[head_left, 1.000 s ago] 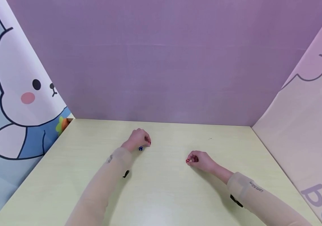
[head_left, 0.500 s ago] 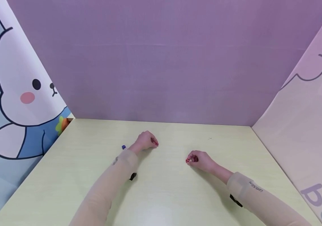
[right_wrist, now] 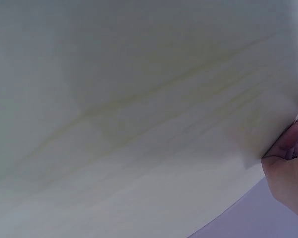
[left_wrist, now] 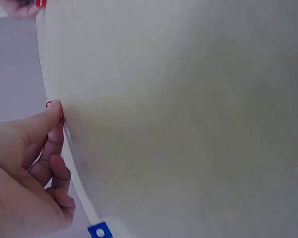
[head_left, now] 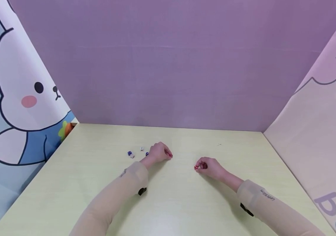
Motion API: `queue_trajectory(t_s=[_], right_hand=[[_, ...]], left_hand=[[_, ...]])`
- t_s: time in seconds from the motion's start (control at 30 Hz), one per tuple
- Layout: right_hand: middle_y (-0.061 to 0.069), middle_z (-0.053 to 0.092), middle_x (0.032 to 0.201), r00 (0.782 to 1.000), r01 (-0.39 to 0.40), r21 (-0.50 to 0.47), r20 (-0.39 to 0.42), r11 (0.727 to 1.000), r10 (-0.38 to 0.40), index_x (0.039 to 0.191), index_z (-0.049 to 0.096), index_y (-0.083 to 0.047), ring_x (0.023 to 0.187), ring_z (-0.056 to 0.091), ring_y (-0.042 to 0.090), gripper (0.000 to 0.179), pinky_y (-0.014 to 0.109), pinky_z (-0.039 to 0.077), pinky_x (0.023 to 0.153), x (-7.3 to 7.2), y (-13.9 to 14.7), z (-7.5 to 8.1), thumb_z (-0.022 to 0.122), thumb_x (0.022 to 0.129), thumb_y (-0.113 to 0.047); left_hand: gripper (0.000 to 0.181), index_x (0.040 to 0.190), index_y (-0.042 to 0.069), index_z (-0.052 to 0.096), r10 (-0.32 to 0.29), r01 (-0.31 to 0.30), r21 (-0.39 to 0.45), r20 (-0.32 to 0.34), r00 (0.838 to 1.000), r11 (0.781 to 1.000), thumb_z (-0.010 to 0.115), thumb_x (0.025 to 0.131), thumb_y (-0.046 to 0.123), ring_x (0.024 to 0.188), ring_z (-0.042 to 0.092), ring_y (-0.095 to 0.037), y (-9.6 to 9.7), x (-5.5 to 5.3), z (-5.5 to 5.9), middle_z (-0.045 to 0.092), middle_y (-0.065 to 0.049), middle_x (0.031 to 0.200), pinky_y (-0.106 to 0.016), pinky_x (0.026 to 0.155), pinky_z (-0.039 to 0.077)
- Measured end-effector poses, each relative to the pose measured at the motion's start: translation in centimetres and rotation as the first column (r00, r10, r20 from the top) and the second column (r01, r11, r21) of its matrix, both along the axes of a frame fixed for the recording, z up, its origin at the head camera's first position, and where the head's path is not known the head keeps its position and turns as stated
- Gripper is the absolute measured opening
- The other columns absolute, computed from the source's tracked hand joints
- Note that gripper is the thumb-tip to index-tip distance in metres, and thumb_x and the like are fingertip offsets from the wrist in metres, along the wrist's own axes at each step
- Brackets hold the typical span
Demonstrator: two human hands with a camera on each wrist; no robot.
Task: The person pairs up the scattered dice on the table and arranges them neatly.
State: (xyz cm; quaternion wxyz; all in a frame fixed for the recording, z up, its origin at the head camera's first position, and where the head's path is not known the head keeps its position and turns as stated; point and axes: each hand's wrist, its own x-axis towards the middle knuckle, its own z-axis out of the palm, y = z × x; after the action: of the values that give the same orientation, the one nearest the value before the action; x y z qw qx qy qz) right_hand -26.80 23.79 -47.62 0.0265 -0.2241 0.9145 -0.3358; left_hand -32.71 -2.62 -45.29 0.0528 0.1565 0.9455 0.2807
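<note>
In the head view my left hand [head_left: 159, 152] pinches a small red die [head_left: 170, 156] between thumb and fingertips, close over the table. My right hand [head_left: 210, 167] holds another red die [head_left: 196, 167] the same way, a short distance to the right and nearer to me. The left wrist view shows the thumb pressed over the red die [left_wrist: 49, 104], mostly covering it. At the edge of the right wrist view, only part of the right hand [right_wrist: 290, 163] and a bit of red show. Just behind my left wrist lies a blue die [head_left: 147, 154], partly hidden.
Left of the left hand, a blue die [head_left: 129, 153] and a white die [head_left: 132, 156] lie together, with another white die [head_left: 142, 149] slightly farther back. The pale table [head_left: 168, 203] meets a purple backdrop [head_left: 168, 82] behind, and printed panels stand at both sides.
My left hand has moved right and slightly toward me with its red die, nearing the right hand. Blue and white dice have come into view behind it. The right hand stays in place.
</note>
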Motion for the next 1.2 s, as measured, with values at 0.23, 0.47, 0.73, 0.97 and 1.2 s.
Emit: queue_trajectory(t_s=[0.23,0.47,0.73,0.97,1.2], right_hand=[[-0.005,0.052,0.071,1.000,0.017,-0.008,0.026,1.000,-0.017,0.087,0.065,-0.009,0.064,0.044,0.006,0.010,0.018,0.039,0.058,0.0,-0.1,0.1,0.073,0.081,-0.010],[-0.002,0.053,0.071,0.999,0.015,-0.008,0.041,1.000,-0.015,0.089,0.064,-0.006,0.064,0.044,0.008,0.010,0.019,0.039,0.057,0.3,-0.2,0.5,0.072,0.082,-0.009],[-0.001,0.053,0.072,0.997,0.026,0.006,0.068,1.000,-0.026,0.089,0.065,-0.007,0.066,0.046,0.010,0.010,0.019,0.039,0.058,0.3,-0.2,0.7,0.071,0.082,-0.009],[-0.003,0.053,0.070,0.997,0.024,0.014,0.067,1.000,-0.025,0.088,0.065,-0.009,0.064,0.046,0.009,0.010,0.019,0.039,0.057,0.1,-0.1,0.6,0.072,0.081,-0.011],[-0.004,0.053,0.068,0.999,0.013,0.013,0.052,1.000,-0.014,0.086,0.066,-0.009,0.062,0.045,0.007,0.009,0.018,0.038,0.057,0.0,-0.1,0.6,0.073,0.080,-0.011]], left_hand=[[0.008,0.079,0.019,0.075,-0.002,0.002,0.021,0.013,1.000,1.000,0.081,0.073,0.018,0.082,0.063,-0.014,1.1,1.4,-0.1,0.071,0.008,0.075,-0.049,0.099,0.035],[0.010,0.077,0.019,0.075,-0.014,0.012,0.059,0.031,0.999,0.998,0.083,0.071,0.019,0.071,0.060,-0.010,2.2,2.7,-0.3,0.069,0.010,0.069,-0.047,0.093,0.038],[0.009,0.075,0.020,0.075,-0.005,0.002,0.092,0.027,1.000,0.996,0.082,0.071,0.017,0.071,0.061,-0.009,3.9,3.8,-0.5,0.069,0.010,0.070,-0.048,0.096,0.037],[0.009,0.075,0.019,0.075,-0.016,0.014,0.085,0.020,1.000,0.996,0.083,0.070,0.017,0.071,0.061,-0.010,5.3,4.5,-0.4,0.069,0.011,0.067,-0.047,0.094,0.038],[0.009,0.075,0.021,0.076,-0.024,0.024,0.059,-0.002,1.000,0.998,0.083,0.070,0.019,0.073,0.062,-0.010,6.5,4.7,-0.4,0.069,0.012,0.068,-0.044,0.091,0.040]])
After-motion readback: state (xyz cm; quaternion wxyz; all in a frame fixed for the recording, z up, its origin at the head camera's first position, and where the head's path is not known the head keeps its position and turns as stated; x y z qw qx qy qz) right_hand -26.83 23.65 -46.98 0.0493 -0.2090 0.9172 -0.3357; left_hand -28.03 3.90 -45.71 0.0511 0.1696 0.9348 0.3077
